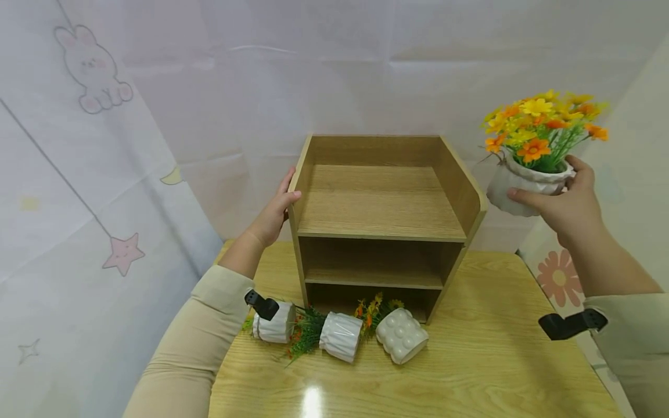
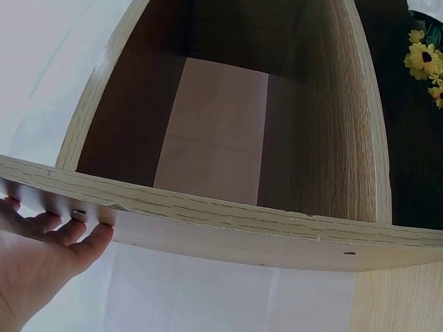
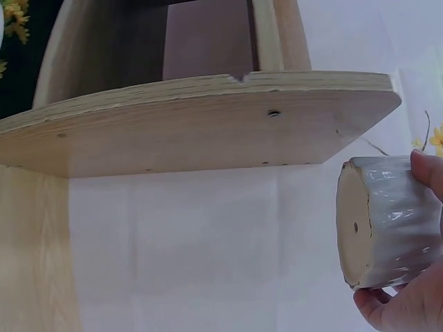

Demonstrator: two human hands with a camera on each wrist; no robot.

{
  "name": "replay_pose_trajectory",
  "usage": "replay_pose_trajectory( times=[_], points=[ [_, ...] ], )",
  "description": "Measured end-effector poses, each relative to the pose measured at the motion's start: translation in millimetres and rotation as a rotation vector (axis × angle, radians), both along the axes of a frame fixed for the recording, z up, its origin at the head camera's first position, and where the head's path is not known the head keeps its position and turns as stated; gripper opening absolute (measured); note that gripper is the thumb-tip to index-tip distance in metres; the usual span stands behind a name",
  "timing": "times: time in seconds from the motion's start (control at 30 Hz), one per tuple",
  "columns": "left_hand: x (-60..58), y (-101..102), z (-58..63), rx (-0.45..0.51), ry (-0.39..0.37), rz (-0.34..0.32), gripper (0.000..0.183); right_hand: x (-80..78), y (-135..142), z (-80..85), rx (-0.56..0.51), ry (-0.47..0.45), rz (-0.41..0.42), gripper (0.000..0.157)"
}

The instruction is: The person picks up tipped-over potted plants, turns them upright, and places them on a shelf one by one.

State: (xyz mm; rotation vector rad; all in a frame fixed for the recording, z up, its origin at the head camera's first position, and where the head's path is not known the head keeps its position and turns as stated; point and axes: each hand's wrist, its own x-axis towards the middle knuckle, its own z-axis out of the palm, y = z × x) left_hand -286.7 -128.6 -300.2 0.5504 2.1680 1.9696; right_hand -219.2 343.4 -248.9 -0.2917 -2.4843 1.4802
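Observation:
My right hand (image 1: 572,203) grips a white ceramic flowerpot (image 3: 401,218) with yellow and orange artificial flowers (image 1: 543,125). The thumb lies on its near side and the fingers go round the far side. It is held upright in the air, right of the top of a small wooden shelf unit (image 1: 381,197). My left hand (image 1: 272,217) rests on the unit's left side panel near its upper front edge. In the left wrist view, the fingertips (image 2: 97,238) touch that panel's outer face.
Three potted artificial plants lie on their sides before the unit: a white pot (image 1: 274,322) at left, a fluted white pot (image 1: 341,337) in the middle, a bubble-textured pot (image 1: 401,335) at right. The wooden table (image 1: 502,348) meets a printed wall covering (image 1: 261,87).

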Motion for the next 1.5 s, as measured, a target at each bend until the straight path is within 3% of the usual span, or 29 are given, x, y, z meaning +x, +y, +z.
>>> replay_pose_trajectory(
  times=[0.83, 1.5],
  points=[
    [2.1, 0.8, 0.8, 0.017, -0.003, -0.004, 0.076, -33.4, -47.5, 55.1, -0.016, 0.049, 0.022, 0.109],
    [0.2, 2.7, -1.1, 0.001, -0.01, -0.001, 0.076, -53.6, -93.9, 64.3, -0.04, 0.067, 0.087, 0.112]
  ],
)
